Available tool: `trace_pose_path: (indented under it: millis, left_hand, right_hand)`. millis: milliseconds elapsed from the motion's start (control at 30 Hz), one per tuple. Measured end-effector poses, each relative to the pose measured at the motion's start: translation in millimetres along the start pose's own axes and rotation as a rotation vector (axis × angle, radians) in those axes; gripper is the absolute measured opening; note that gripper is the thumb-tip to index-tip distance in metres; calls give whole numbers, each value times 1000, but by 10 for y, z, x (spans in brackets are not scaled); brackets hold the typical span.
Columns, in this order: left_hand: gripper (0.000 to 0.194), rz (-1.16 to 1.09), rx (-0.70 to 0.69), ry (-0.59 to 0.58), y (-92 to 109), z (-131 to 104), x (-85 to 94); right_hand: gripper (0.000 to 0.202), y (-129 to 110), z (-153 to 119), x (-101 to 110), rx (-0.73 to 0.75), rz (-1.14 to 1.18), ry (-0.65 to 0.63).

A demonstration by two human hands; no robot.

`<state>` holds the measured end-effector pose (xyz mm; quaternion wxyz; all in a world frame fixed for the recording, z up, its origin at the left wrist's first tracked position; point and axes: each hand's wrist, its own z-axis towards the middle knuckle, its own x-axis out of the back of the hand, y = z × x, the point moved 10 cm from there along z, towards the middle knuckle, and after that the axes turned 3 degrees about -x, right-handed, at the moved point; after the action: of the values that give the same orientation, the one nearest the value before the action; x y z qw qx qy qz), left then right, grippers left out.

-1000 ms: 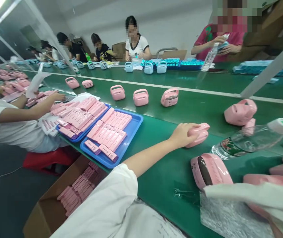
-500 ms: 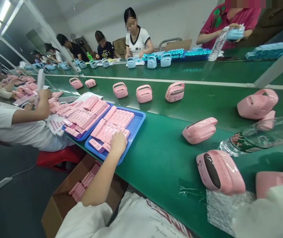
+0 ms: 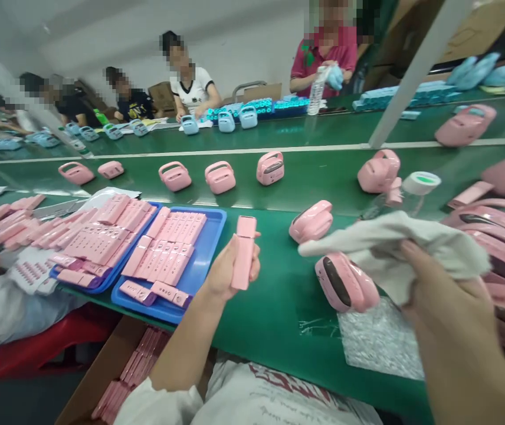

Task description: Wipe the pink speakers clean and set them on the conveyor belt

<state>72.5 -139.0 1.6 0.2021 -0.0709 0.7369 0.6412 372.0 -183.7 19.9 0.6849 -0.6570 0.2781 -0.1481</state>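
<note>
Upright in my left hand (image 3: pixel 223 271) is a pink rectangular piece (image 3: pixel 244 254), held over the green table beside a blue tray (image 3: pixel 213 236). More pink pieces (image 3: pixel 170 254) lie in rows in that tray. My right hand (image 3: pixel 447 295) grips a white cloth (image 3: pixel 380 239), which stretches leftward over the table. Under the cloth's left part sits a pink device with a dark window (image 3: pixel 345 283), beside a sheet of bubble wrap (image 3: pixel 379 339). Another pink device (image 3: pixel 311 221) stands just behind it.
A second blue tray (image 3: pixel 97 286) piled with pink pieces is at left, a cardboard box (image 3: pixel 88 360) below. Pink devices (image 3: pixel 175 176) line the far side. Several dark-windowed devices (image 3: pixel 500 254) crowd the right, near a bottle (image 3: pixel 420 186). People sit opposite; a metal post (image 3: pixel 416 77) slants up.
The view has turned right. My left hand has lifted from the tray with a pink piece. My right hand and the white cloth have come into view.
</note>
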Motion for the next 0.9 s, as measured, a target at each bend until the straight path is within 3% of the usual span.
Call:
trace_pose_path:
  millis: [67, 167, 233, 300, 367, 467, 600, 667, 767, 833, 900]
  left_hand:
    - [68, -189, 108, -142, -182, -3, -420]
    - [74, -274, 169, -245, -294, 8, -755]
    - [79, -312, 176, -244, -305, 41, -807]
    - [85, -336, 200, -218, -331, 64, -788]
    - [91, -325, 225, -219, -389, 58, -772]
    - [90, -261, 208, -263, -489, 28, -784]
    - [60, -129, 138, -214, -536, 55, -695]
    - [55, -87, 103, -112, -483, 101, -570]
    - [57, -149, 117, 28, -438, 146, -433]
    - [58, -197, 149, 41, -458, 161, -455]
    - [58, -203, 159, 10, -485, 180, -531]
  right_hand:
    - [30, -159, -32, -346, 106, -34, -85]
    - [29, -436, -378, -967, 503, -185, -425]
    - [31, -480, -793, -1216, 850, -352, -589]
    - [35, -404, -1187, -1310, 1158, -470, -692]
    - [37, -295, -1336, -1322, 1259, -490, -782]
    - [37, -284, -1033, -1281, 1096, -470, -744]
    - [44, -253, -154, -851, 451, -206, -327]
    - [55, -142, 58, -636, 206, -62, -197]
    - [63, -144, 164, -564, 112, -84, -193]
    - [62, -206, 159, -607, 150, -200, -200]
    - [56, -274, 47, -785, 261, -313, -267]
